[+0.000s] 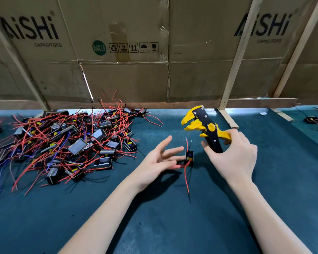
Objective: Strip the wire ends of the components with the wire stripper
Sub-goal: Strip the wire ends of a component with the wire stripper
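A: Far left on the bench (173,226), a heap of parts (66,142), red wires everywhere.
B: Left hand (160,160) spread, fingertips right by one part (189,157) at centre; touching or not, I can't tell.
A: Right hand (233,154) grips the stripper (206,128) handles, its yellow jaws raised, pointing left.

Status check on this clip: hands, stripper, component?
Right hand grips wire stripper, raised. Left hand open, fingers spread beside one component. Pile of components at left, nothing in the way.
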